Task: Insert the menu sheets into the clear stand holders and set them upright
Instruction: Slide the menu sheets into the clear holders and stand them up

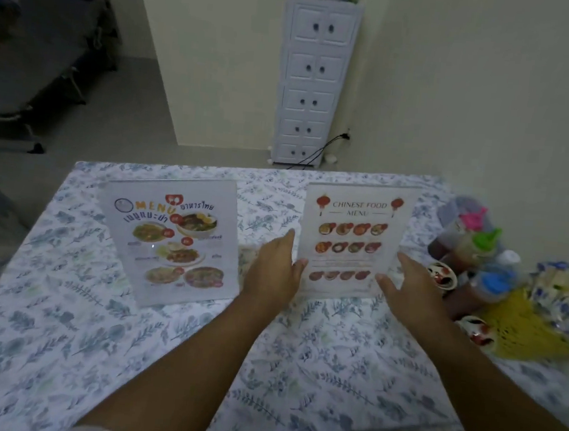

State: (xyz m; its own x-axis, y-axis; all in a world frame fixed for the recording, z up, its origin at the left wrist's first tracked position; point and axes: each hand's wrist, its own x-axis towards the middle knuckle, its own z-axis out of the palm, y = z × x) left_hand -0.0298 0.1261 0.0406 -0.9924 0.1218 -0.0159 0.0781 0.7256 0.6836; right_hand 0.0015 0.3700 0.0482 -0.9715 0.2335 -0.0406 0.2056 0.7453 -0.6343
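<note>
Two clear stand holders stand upright on the floral tablecloth (61, 316), each with a menu sheet inside. The left holder (171, 239) shows a Thai food menu. The right holder (357, 235) shows a "Chinese Food Menu". My left hand (276, 269) is at the right holder's left edge, fingers spread, thumb touching its lower front. My right hand (411, 285) is at its right edge, fingers apart and just touching or very near it. Neither hand closes around the holder.
Sauce bottles with coloured caps (472, 252) and small patterned cups (441, 275) crowd the table's right side, beside a yellow mesh bag (524, 325). A white drawer tower (314, 80) stands against the far wall. A dark folding cot (31, 66) is at the left.
</note>
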